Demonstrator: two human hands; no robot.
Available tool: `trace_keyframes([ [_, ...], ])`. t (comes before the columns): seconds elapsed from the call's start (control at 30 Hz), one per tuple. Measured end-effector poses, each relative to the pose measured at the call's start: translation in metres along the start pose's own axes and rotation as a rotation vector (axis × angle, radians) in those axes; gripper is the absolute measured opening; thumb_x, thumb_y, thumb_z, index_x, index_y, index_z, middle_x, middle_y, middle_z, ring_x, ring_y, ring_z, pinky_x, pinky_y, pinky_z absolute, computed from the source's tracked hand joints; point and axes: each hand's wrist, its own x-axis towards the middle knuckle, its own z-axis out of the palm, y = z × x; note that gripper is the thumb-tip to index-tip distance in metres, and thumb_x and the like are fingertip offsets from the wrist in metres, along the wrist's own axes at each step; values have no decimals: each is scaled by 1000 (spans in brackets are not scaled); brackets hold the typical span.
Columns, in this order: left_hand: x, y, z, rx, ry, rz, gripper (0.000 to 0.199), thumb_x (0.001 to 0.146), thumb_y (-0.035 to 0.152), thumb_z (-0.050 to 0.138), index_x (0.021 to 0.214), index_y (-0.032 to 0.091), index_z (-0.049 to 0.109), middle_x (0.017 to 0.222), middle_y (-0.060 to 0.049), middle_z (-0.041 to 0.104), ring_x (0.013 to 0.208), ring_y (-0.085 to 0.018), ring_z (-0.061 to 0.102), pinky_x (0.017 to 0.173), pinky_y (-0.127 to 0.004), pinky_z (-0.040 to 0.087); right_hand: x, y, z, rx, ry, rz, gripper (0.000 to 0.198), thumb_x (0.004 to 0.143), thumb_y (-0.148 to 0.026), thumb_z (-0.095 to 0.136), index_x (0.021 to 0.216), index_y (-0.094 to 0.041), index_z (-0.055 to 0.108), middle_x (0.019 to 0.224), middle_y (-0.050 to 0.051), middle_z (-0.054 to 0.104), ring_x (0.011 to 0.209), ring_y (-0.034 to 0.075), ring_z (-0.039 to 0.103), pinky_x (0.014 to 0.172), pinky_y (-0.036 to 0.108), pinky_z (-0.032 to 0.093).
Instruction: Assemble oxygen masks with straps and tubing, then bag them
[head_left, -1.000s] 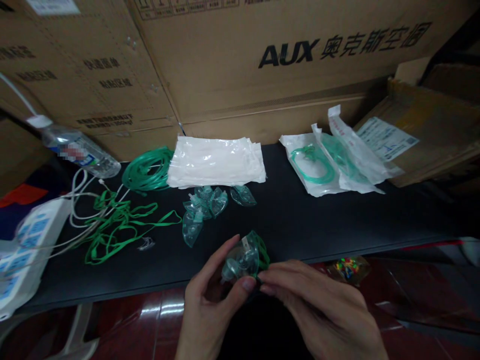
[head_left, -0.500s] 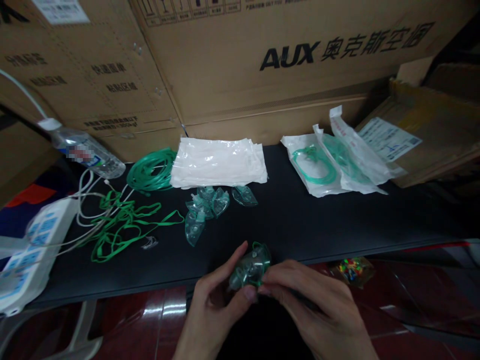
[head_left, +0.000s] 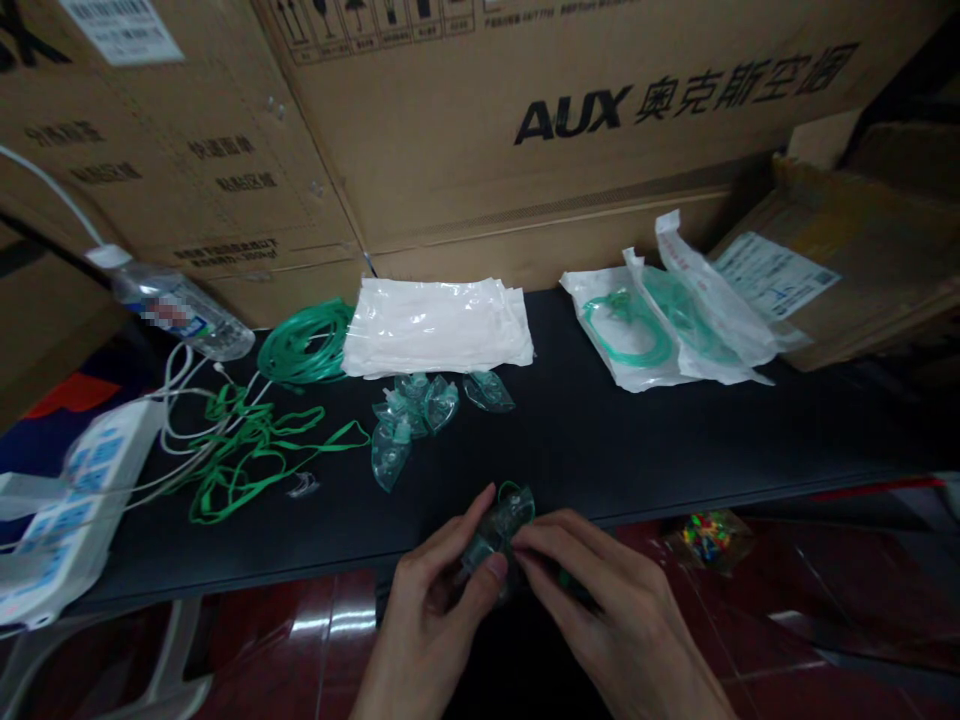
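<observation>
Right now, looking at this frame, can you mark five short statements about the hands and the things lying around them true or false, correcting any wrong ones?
1. The left hand holds a clear green mask. True.
2. The right hand is off to the side, well away from the mask. False: its fingertips are at the mask's edge.
3. Coiled green tubing lies left of the white packets. True.
4. The tangled green straps lie right of the packets. False: they lie to the left.
5. More masks lie in front of the packets. True.
</observation>
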Motion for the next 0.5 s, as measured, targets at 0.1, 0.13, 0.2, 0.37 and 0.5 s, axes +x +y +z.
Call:
trace_keyframes([
  [0.1,2,-6,1,65,65,18,42,86,30,75,127,36,75,136,-1,73,125,-24,67,105,-32,54,-2,4,5,-104,-4,14,31,97,-2,54,113,-26,65,104,4,62,83,15,69,79,26,61],
  [0.13,3,-9,2,94,93,23,43,84,28,75,126,35,75,134,-1,74,124,-25,68,104,-32,54,-2,5,6,-147,23,15,28,97,-3,54,110,-25,64,105,5,60,84,16,67,77,27,60],
  [0.2,5,-13,2,138,124,26,44,82,26,76,125,33,77,130,-3,76,121,-26,70,104,-34,55,-1,7,7,-219,94,11,24,96,-4,56,106,-25,63,105,5,55,86,17,65,75,28,59],
  [0.37,10,-19,8,56,110,40,44,81,24,77,124,32,77,130,-4,75,117,-25,71,97,-30,58,-2,12,12,-182,151,16,21,97,-8,59,104,-27,62,102,3,52,90,17,60,75,26,55],
  [0.5,14,-16,14,2,133,106,44,79,19,76,120,34,78,122,-2,77,110,-20,73,90,-24,59,-5,17,17,-215,232,-25,21,98,-8,58,107,-27,63,102,4,52,93,18,57,77,28,53],
])
